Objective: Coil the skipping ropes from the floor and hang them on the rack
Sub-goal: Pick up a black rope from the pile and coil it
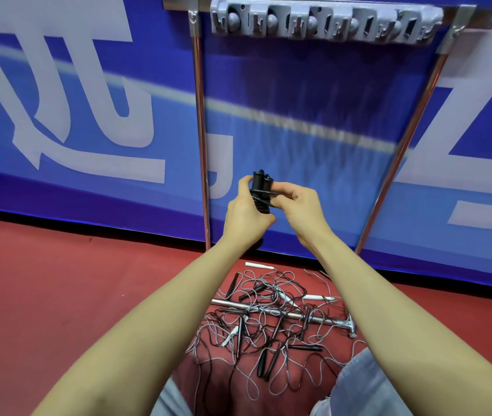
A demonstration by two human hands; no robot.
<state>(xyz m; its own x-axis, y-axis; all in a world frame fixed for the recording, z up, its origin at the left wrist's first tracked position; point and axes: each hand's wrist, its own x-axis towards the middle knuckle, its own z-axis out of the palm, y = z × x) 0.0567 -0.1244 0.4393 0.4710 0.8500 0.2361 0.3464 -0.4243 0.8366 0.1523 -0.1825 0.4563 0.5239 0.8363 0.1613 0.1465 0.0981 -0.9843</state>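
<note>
Both hands are raised in front of the blue banner (88,190), between the 2 metal legs of the rack (201,130). The left hand (246,216) grips the 2 black handles (260,183) of a skipping rope, held side by side and upright, its fingers (244,183) curled around them. The right hand (297,207) pinches the thin black cord (264,195), which is wound around the handles, with its fingers bent. The grey holder bar (325,22) with its row of slots sits at the top of the rack, well above the hands; I cannot tell whether anything hangs in it. On the red floor (58,295), near the person's knees, lies a tangled pile of ropes (268,325) with black and white handles and black and grey cords, spread over a metal tube (313,317).
</note>
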